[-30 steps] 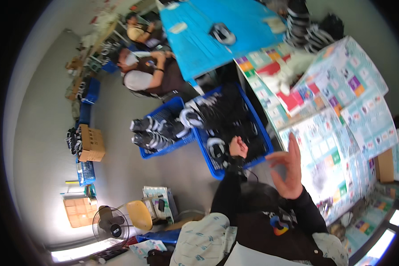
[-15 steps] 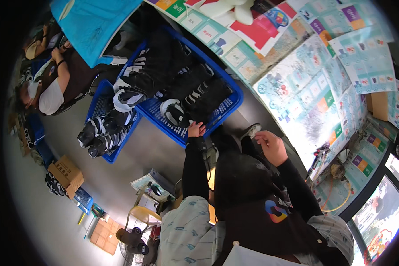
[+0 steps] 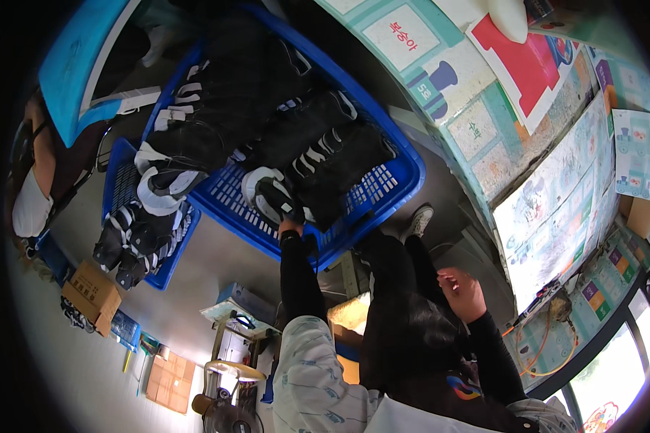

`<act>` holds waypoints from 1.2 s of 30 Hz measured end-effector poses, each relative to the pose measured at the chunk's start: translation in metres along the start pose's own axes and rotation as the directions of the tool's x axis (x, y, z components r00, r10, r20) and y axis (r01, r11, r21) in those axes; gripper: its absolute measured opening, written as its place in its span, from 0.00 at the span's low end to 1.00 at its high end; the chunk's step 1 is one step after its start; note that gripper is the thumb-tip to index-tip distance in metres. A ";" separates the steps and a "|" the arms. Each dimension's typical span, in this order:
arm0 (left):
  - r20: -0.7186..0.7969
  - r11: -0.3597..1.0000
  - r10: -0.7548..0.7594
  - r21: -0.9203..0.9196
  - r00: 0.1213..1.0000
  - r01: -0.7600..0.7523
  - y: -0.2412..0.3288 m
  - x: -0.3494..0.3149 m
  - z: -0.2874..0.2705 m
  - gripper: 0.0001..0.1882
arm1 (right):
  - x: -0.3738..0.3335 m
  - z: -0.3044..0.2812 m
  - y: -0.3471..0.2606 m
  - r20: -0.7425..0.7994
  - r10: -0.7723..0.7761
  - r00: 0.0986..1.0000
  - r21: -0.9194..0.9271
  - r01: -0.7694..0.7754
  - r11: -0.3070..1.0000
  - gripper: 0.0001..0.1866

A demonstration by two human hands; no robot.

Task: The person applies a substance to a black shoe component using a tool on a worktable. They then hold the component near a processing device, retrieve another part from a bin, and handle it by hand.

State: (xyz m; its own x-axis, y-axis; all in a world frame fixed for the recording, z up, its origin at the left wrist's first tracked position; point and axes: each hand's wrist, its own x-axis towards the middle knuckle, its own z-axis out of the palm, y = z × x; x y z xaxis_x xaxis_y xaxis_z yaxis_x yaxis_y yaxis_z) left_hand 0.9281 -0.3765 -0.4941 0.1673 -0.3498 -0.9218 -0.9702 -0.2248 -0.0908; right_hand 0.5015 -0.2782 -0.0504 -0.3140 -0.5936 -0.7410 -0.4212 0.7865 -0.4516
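My left hand [image 3: 290, 226] reaches over the near rim of the large blue plastic basket [image 3: 404, 189]. It touches the near end of a black bundle with white edging [image 3: 271, 198], and its fingers are hidden there. Several black bundles with white stripes [image 3: 314, 159] lie in the same basket, soft-looking, their exact kind unclear. At the right, above my dark trousers and apart from the basket, my right hand [image 3: 464, 294] hangs with its fingers curled in. Nothing shows in it.
A smaller blue basket [image 3: 167, 263] with black and white bundles stands left of the large one. Printed sheets cover the table [image 3: 477, 133] at right. A blue panel [image 3: 79, 72] juts in at upper left, near a seated person [image 3: 35, 195]. A cardboard box [image 3: 92, 294] is on the floor.
My left hand has moved from the basket's rim onto the near bundle. My right hand has come lower and its fingers are more curled. The view has shifted closer to the baskets.
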 end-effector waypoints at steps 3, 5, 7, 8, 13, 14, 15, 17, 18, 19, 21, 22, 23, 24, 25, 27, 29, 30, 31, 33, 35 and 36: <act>-0.111 0.995 -0.099 0.015 0.989 0.102 0.005 -0.014 0.003 0.20 | 0.005 0.002 -0.001 0.028 -0.048 0.998 0.010 0.047 0.999 0.07; -0.296 0.998 -0.012 0.048 0.955 0.027 0.019 -0.043 -0.014 0.18 | 0.005 0.000 -0.007 0.012 -0.086 0.996 0.014 0.086 0.996 0.08; -0.368 0.993 0.058 0.118 0.928 -0.015 0.032 -0.087 -0.045 0.14 | 0.000 -0.002 -0.020 0.005 -0.106 0.994 0.108 0.105 0.989 0.08; -0.534 0.991 0.120 0.120 0.837 -0.065 0.044 -0.115 -0.061 0.13 | -0.003 -0.003 -0.030 -0.001 -0.118 0.993 0.112 0.117 0.987 0.08; -0.700 0.643 0.108 -0.492 0.706 -0.587 0.085 -0.326 -0.148 0.11 | -0.039 -0.018 -0.109 0.205 -0.158 0.966 0.308 0.090 0.947 0.31; -0.611 0.439 0.061 -0.694 0.790 -0.571 0.096 -0.377 -0.162 0.11 | -0.053 -0.028 -0.125 0.223 -0.265 0.938 0.277 0.200 0.940 0.36; -0.592 0.227 0.054 -0.777 0.804 -0.587 0.107 -0.427 -0.177 0.09 | -0.068 -0.038 -0.141 0.170 -0.373 0.912 0.216 0.335 0.917 0.41; -0.500 -0.130 0.161 -0.866 0.851 -0.484 0.128 -0.528 -0.201 0.06 | -0.106 -0.055 -0.169 -0.044 -0.581 0.812 0.002 0.582 0.813 0.51; -0.543 -0.324 0.290 -0.830 0.788 -0.453 0.143 -0.572 -0.211 0.04 | -0.124 -0.065 -0.178 -0.203 -0.688 0.697 -0.169 0.667 0.726 0.56; -0.538 -0.348 0.333 -0.834 0.774 -0.429 0.159 -0.614 -0.219 0.05 | -0.140 -0.079 -0.183 -0.295 -0.719 0.630 -0.155 0.711 0.686 0.55; -0.543 -0.435 0.371 -0.818 0.753 -0.376 0.188 -0.691 -0.219 0.05 | -0.166 -0.115 -0.180 -0.405 -0.749 0.525 -0.203 0.747 0.633 0.52; -0.553 -0.533 0.434 -0.794 0.711 -0.292 0.205 -0.723 -0.216 0.05 | -0.176 -0.136 -0.172 -0.480 -0.756 0.446 -0.247 0.758 0.604 0.49; -0.506 -0.482 0.509 -0.838 0.696 -0.257 0.213 -0.751 -0.214 0.07 | -0.185 -0.158 -0.162 -0.509 -0.752 0.419 -0.272 0.751 0.602 0.47; -0.496 -0.459 0.506 -0.848 0.705 -0.266 0.213 -0.776 -0.213 0.07 | -0.192 -0.180 -0.149 -0.534 -0.762 0.366 -0.342 0.730 0.591 0.45; -0.437 -0.195 0.645 -0.887 0.627 -0.419 0.209 -0.798 -0.214 0.08 | -0.199 -0.200 -0.137 -0.544 -0.735 0.405 -0.312 0.715 0.625 0.44; -0.385 0.277 0.617 -0.709 0.686 -0.648 0.199 -0.835 -0.206 0.12 | -0.216 -0.231 -0.114 -0.630 -0.702 0.332 -0.295 0.734 0.612 0.39; -0.751 0.230 0.606 -0.153 0.264 -0.961 0.210 -0.848 -0.197 0.16 | -0.238 -0.250 -0.090 -0.661 -0.673 0.332 -0.277 0.725 0.630 0.35; -0.776 0.264 0.592 0.443 -0.219 -0.857 0.215 -0.851 -0.192 0.19 | -0.250 -0.256 -0.079 -0.666 -0.668 0.332 -0.279 0.720 0.636 0.34; -0.700 0.183 0.691 0.411 -0.181 -0.893 0.223 -0.850 -0.190 0.29 | -0.262 -0.260 -0.070 -0.648 -0.681 0.341 -0.286 0.720 0.632 0.33; -0.640 0.038 0.732 0.382 -0.234 -0.924 0.237 -0.846 -0.181 0.25 | -0.282 -0.262 -0.054 -0.632 -0.695 0.342 -0.313 0.708 0.633 0.33; -0.611 0.000 0.738 0.423 -0.285 -0.906 0.245 -0.841 -0.175 0.23 | -0.296 -0.264 -0.042 -0.637 -0.701 0.321 -0.340 0.699 0.629 0.34; -0.606 -0.041 0.732 0.416 -0.311 -0.908 0.246 -0.839 -0.171 0.21 | -0.302 -0.265 -0.036 -0.638 -0.703 0.313 -0.343 0.702 0.624 0.35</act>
State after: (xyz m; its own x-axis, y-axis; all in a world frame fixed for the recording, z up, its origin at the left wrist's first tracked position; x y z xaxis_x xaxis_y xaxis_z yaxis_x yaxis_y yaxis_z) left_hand 0.5792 -0.2935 0.3210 -0.6558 -0.6072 0.4486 -0.1854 0.7055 0.6840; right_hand 0.3861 -0.1726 0.3211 -0.3449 -0.8476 0.4032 -0.7753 0.0151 -0.6315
